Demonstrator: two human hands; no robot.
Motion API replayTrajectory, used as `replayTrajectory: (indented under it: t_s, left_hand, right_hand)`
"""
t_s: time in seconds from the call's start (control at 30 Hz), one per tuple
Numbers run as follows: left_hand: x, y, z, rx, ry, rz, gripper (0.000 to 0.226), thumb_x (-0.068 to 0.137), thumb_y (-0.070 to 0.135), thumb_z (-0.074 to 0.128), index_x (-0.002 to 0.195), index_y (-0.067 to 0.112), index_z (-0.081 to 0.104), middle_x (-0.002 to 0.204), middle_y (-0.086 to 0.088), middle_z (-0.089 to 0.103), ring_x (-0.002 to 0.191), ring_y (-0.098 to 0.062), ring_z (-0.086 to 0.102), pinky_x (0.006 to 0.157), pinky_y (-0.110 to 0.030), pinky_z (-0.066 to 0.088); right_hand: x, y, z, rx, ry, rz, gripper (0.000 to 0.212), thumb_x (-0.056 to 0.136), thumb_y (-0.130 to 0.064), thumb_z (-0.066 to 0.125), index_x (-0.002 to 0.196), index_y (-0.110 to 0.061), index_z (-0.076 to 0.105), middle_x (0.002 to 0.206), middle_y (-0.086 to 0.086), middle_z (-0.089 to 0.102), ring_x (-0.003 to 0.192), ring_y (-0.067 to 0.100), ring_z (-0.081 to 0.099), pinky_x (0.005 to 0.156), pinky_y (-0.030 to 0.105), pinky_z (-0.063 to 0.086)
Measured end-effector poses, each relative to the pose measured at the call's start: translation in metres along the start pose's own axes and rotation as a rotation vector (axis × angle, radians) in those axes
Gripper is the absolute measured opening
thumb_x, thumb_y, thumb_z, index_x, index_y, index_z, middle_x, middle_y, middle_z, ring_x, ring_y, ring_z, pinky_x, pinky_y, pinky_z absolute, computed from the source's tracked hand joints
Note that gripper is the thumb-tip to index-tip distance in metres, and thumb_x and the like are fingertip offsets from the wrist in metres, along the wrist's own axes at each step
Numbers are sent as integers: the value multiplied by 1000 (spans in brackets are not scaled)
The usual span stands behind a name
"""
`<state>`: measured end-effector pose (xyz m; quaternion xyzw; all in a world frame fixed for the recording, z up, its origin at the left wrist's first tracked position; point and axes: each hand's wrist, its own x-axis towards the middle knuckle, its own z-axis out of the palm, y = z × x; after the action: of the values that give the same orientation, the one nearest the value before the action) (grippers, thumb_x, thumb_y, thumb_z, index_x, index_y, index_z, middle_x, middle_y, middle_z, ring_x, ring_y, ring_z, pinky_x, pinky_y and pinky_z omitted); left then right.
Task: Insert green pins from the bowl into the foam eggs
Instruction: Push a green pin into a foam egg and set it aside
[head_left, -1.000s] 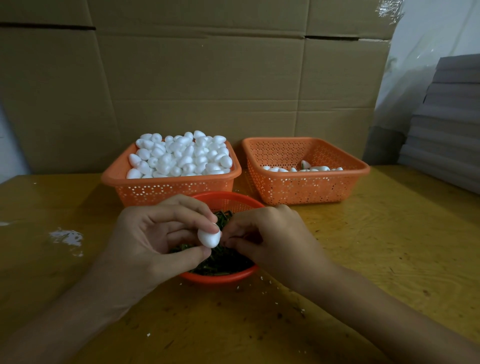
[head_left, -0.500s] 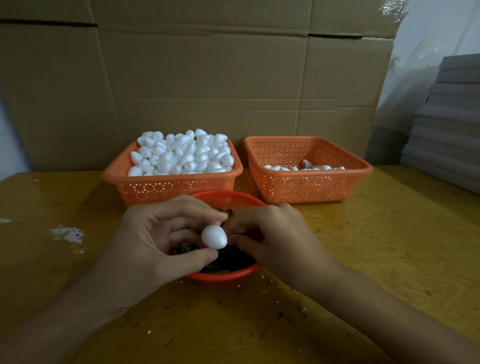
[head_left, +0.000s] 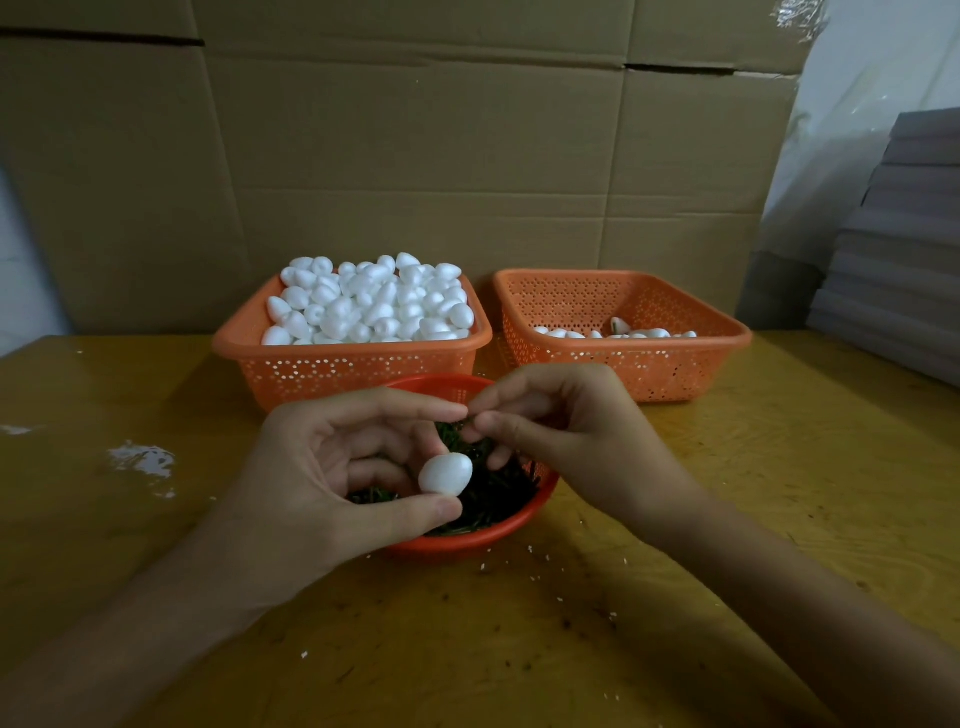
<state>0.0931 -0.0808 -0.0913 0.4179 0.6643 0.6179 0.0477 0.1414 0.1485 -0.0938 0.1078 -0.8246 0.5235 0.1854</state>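
Plainly, the left hand pinches a smooth oval foam egg above a round bowl of thin green pins; the right hand has its grip pressed together.

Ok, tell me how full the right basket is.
Nearly empty. Only a few eggs lie on the floor of the right basket, well below its rim; its perforated walls are mostly bare.

Left hand and right hand both pinch, fingertips nearly touching.

Matt white foam egg, perforated orange plastic baskets, glossy yellow wooden table, matt brown cardboard
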Motion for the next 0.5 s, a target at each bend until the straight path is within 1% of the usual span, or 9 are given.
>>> replayTrajectory:
  t_s: [0.03, 0.1, 0.13, 0.17, 0.3, 0.37, 0.5]
  left_hand:
    - [0, 1, 0, 3, 2, -8, 49, 62, 10, 91, 108, 25, 82, 92, -12, 75, 81, -21, 75, 69, -23, 59]
    - [-1, 2, 1, 12, 3, -18, 43, 62, 12, 91, 103, 25, 83, 91, -11, 74, 79, -20, 74, 67, -21, 57]
    - [-1, 2, 1, 14, 5, -20, 42, 62, 12, 91, 101, 25, 84, 91, -10, 74, 78, -19, 74, 67, -21, 57]
    - [-1, 2, 1, 14, 9, -22, 41, 62, 12, 91, 100, 25, 84, 90, -9, 74, 77, -19, 74, 67, -21, 57]
    - [0, 2, 1, 5, 20, -28, 38, 64, 14, 91, 100, 25, 85, 91, -6, 72, 78, -19, 74, 67, -22, 57]
    - [-1, 3, 1, -1, 13, -28, 37, 68, 11, 94, 101, 23, 85, 93, -5, 72, 81, -19, 75, 67, -23, 59]
    - [-2, 4, 1, -25, 16, -41, 34, 70, 10, 87, 101, 24, 84, 92, -9, 78, 79, -19, 76, 65, -23, 60]
  right_hand:
    - [1, 0, -2, 18, -9, 9, 11, 92, -5, 74, 103, -4, 75, 88, 4, 81, 76, 26, 77, 78, 42, 63]
    - [1, 0, -7, 34, -41, 25, 12, 90, -1, 75, 101, -1, 75, 87, 3, 81, 79, 21, 78, 75, 30, 63]
    - [2, 0, -8, 39, -62, 34, 12, 89, 2, 75, 101, 0, 75, 87, 2, 81, 81, 19, 78, 75, 25, 61]
    - [2, 0, -10, 37, -82, 39, 14, 88, 4, 75, 101, -1, 76, 88, 2, 81, 83, 19, 78, 77, 23, 60]
    - [3, 1, -9, -58, -129, 10, 20, 86, 9, 76, 102, -4, 77, 96, 0, 81, 95, 12, 77, 89, 24, 59]
    - [3, 0, -9, -85, -141, 8, 23, 86, 11, 75, 102, -6, 77, 97, -1, 81, 97, 10, 77, 90, 23, 59]
    - [3, -1, -10, -111, -152, 3, 24, 86, 9, 75, 103, -8, 77, 98, -2, 81, 99, 10, 77, 93, 27, 59]
